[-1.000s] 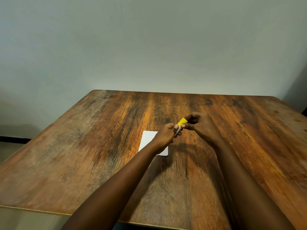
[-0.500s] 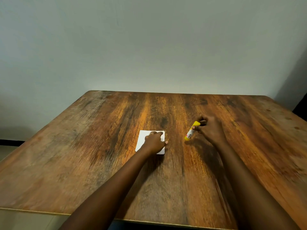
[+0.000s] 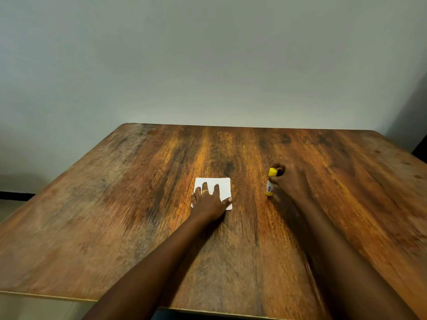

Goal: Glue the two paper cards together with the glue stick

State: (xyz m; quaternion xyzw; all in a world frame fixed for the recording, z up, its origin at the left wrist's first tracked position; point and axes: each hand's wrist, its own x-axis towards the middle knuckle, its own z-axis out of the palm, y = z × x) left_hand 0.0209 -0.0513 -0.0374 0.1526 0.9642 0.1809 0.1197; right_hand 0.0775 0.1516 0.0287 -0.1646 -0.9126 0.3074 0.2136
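A white paper card [image 3: 223, 185] lies flat near the middle of the wooden table [image 3: 138, 204]; only one white rectangle shows, so I cannot tell whether a second card lies under it. My left hand [image 3: 209, 199] rests flat on the card with its fingers spread and straight. To the right, the yellow-capped glue stick [image 3: 270, 184] stands upright with its base on the table. My right hand [image 3: 291, 181] holds the stick near its cap, fingers curled round it.
The table's near edge runs along the bottom of the view, its far edge meets a plain grey wall [image 3: 208, 65]. Bare wood stretches to the left and right of both hands.
Both hands held the glue stick together a second ago. Since then my left hand dropped flat onto the card, and my right hand carried the stick rightward and stood it on the table.
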